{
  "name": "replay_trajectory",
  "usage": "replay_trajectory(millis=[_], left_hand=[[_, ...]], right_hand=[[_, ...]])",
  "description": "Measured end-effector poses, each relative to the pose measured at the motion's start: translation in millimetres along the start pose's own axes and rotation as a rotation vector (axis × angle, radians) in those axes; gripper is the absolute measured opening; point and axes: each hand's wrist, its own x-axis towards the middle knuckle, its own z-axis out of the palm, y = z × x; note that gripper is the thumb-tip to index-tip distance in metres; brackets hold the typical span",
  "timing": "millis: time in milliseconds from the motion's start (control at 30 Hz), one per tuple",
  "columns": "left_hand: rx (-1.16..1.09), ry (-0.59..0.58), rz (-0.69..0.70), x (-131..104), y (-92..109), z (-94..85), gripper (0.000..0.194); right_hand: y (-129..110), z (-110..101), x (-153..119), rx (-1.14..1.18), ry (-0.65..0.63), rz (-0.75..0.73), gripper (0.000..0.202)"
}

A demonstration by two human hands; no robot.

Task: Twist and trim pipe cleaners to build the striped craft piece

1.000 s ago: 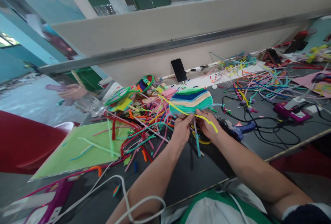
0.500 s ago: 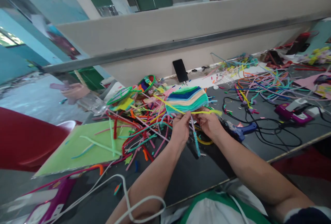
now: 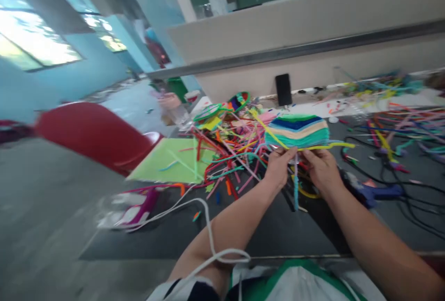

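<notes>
A striped panel of pipe cleaners [image 3: 299, 130], in green, blue, cream and teal bands, is held up over the table. A yellow pipe cleaner [image 3: 339, 145] runs along its lower edge and bends up across its left corner. My left hand [image 3: 280, 167] is closed, thumb and fingers pinching the yellow strand at the bend against the panel. Just to the right, my right hand [image 3: 321, 170] pinches the same lower edge, its fingertips partly hidden. Between the hands hangs a stalk wrapped in light blue [image 3: 296, 193].
Loose pipe cleaners [image 3: 239, 141] lie heaped to the left, near a green sheet [image 3: 170, 159]. A blue glue gun [image 3: 378, 193] and black cables sit at right. A phone [image 3: 283, 89] leans on the partition. White cable [image 3: 208, 227] crosses my left forearm.
The view has turned left, so hands and table appear farther right, and more floor and a red chair show. Both hands keep their pinch on the panel and yellow strand.
</notes>
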Motion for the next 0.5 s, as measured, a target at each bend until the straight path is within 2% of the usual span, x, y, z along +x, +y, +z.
replay_trajectory(millis=[67, 133, 367, 500], left_hand=[[0.014, -0.01, -0.011, -1.0, 1.4, 2.0, 0.018], [0.012, -0.016, -0.01, -0.1, 2.3, 2.7, 0.019], [-0.016, -0.066, 0.014, -2.3, 4.3, 5.9, 0.022], [-0.016, -0.036, 0.0, -3.3, 6.0, 8.2, 0.026]], right_hand=[[-0.6, 0.1, 0.6, 0.034, 0.058, -0.013, 0.017], [-0.5, -0.4, 2.8, 0.039, 0.065, -0.021, 0.018], [1.0, -1.2, 1.5, 0.041, 0.019, -0.022, 0.017], [2.2, -1.3, 0.7, 0.033, 0.027, -0.026, 0.015]])
